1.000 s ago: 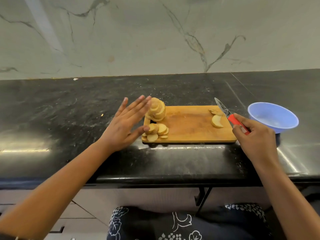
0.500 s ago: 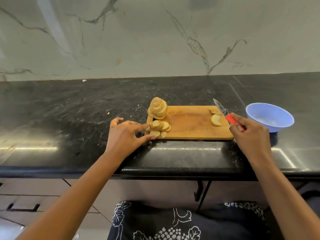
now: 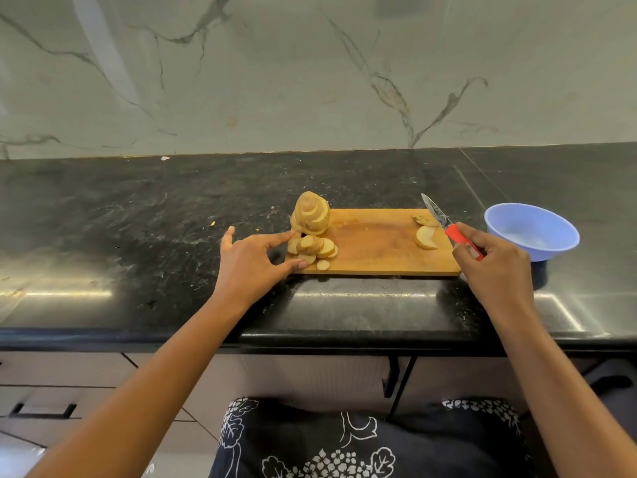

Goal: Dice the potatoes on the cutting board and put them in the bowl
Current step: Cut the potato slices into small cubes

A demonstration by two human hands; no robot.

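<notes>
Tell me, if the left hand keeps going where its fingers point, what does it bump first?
Probably the low pile of potato slices: the left hand points right, its fingertips already at them on the cutting board.

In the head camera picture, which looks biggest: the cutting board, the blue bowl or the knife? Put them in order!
1. Cutting board: biggest.
2. Blue bowl.
3. Knife: smallest, though the right hand covers part of its handle.

Both forearms bare, no sleeves in view. Left hand [image 3: 250,267] and right hand [image 3: 493,267] bare: no rings, no gloves. Lap covered by dark navy cloth [image 3: 362,443] printed with white outlined flowers and leaves.
</notes>
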